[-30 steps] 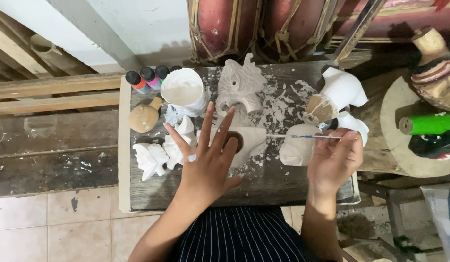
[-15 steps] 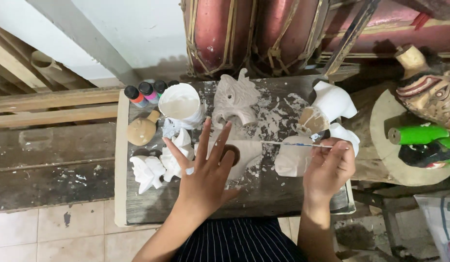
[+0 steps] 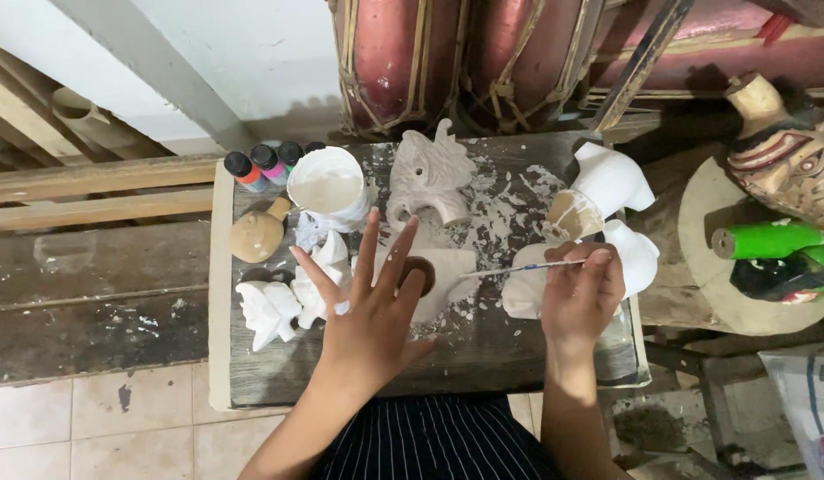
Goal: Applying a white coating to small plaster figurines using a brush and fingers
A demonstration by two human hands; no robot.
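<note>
— Two hands logged at the bench (image 3: 483, 356). Entry one?

— Left hand (image 3: 367, 329): fingers spread wide, grip fully open, nothing held. It lay over the near edge of a flat pale carving (image 3: 452, 262), fingertips beside that piece's brown patch (image 3: 422, 274). Whether the palm pressed down or only hovered could not be told.

— Entry two?

— Right hand (image 3: 582, 298): grip closed, thumb and fingers pinched on a thin brush (image 3: 518, 268). The brush lay nearly level, its tip pointing left toward the flat pale carving. The hand sat over a small white figure (image 3: 526, 295).

— Step in hand?

— By judgement, brush work on the flat pale carving, with the brown patch as the unpainted part. The tip looked just short of it.

— What would a further stroke call for?

— Likely a steady piece under the left hand, and the tip brought onto the patch without touching the fingers beside it.

— Surrounding stock?

— Far left: a row of small paint bottles (image 3: 261, 164) and a white cup of white paint (image 3: 327, 188). Far centre: one bare grey carved mask (image 3: 427, 173). Left: a brown rounded piece (image 3: 256, 236) and a cluster of white figures (image 3: 268, 309). Far right: two larger white carvings (image 3: 612, 178), one showing a bare brown face. Off the bench to the right: a green painted piece (image 3: 767, 240). White spatter covered the bench top.
</note>
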